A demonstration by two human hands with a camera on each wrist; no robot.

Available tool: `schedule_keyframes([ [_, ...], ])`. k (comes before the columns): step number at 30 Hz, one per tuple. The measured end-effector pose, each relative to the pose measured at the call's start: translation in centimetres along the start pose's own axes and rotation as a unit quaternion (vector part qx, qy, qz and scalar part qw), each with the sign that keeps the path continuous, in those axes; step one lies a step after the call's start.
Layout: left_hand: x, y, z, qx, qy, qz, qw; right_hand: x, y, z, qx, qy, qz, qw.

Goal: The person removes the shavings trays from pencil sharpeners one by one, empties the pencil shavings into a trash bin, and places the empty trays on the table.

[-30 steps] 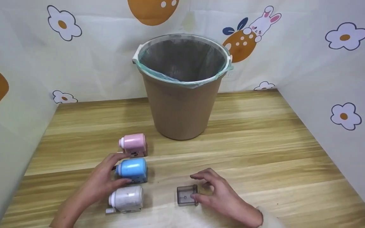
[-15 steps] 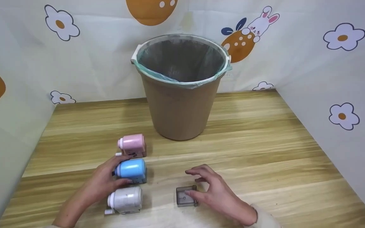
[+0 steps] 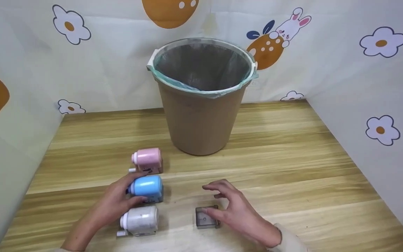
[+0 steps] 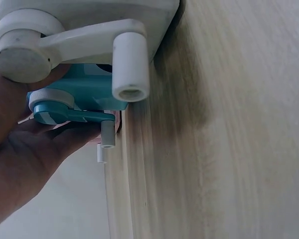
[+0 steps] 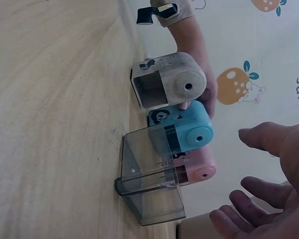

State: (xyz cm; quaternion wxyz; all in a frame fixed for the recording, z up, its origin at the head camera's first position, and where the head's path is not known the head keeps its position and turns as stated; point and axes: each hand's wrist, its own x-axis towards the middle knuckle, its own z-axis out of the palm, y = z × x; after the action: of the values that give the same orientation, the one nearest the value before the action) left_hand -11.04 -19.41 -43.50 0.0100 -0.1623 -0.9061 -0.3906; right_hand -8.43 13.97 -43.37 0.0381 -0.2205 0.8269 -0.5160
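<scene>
Three hand-crank pencil sharpeners stand in a column on the table's left. My left hand (image 3: pixel 112 201) holds the blue sharpener (image 3: pixel 147 186) in the middle, thumb on its near side and fingers on its far side. The pink sharpener (image 3: pixel 148 159) is just beyond, and the white sharpener (image 3: pixel 141 219) is nearest me; its crank fills the top of the left wrist view. To their right lies a clear grey plastic drawer (image 3: pixel 206 222). My right hand (image 3: pixel 241 213) hovers beside it, fingers loosely bent and thumb over it; in the right wrist view the fingers are apart from it.
A brown waste bin (image 3: pixel 201 119) with a thin green liner stands at the back of the wooden table (image 3: pixel 292 168). Printed cloth walls (image 3: pixel 117 63) border the table at the back and on both sides.
My left fingers have drawn in closer around the blue sharpener. The right hand has shifted slightly left, bringing its thumb over the drawer. The sharpeners and drawer stay in place.
</scene>
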Motion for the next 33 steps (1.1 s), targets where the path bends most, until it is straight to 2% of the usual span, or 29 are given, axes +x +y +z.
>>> schedule_keyframes([
  [7, -0.1, 0.2, -0.2, -0.008, 0.011, -0.002, 0.9999, 0.6, -0.3, 0.1, 0.031, -0.004, -0.010, 0.999],
  [14, 0.0, 0.7, -0.6, 0.000, 0.014, 0.005, 0.9999, 1.3, -0.7, 0.2, 0.032, -0.005, -0.011, 0.999],
  [18, 0.0, 0.9, -0.9, 0.003, 0.013, 0.012, 0.9998, 1.6, -0.8, 0.3, 0.015, -0.014, -0.022, 1.000],
  [24, 0.1, 1.4, -1.6, 0.022, 0.020, 0.029, 0.9991, 2.1, -1.1, 0.4, -0.022, -0.029, -0.061, 0.997],
  [33, 0.1, 3.5, -2.5, 0.035, -0.001, 0.044, 0.9984, 3.3, -2.1, 0.6, -0.013, -0.027, -0.070, 0.997],
])
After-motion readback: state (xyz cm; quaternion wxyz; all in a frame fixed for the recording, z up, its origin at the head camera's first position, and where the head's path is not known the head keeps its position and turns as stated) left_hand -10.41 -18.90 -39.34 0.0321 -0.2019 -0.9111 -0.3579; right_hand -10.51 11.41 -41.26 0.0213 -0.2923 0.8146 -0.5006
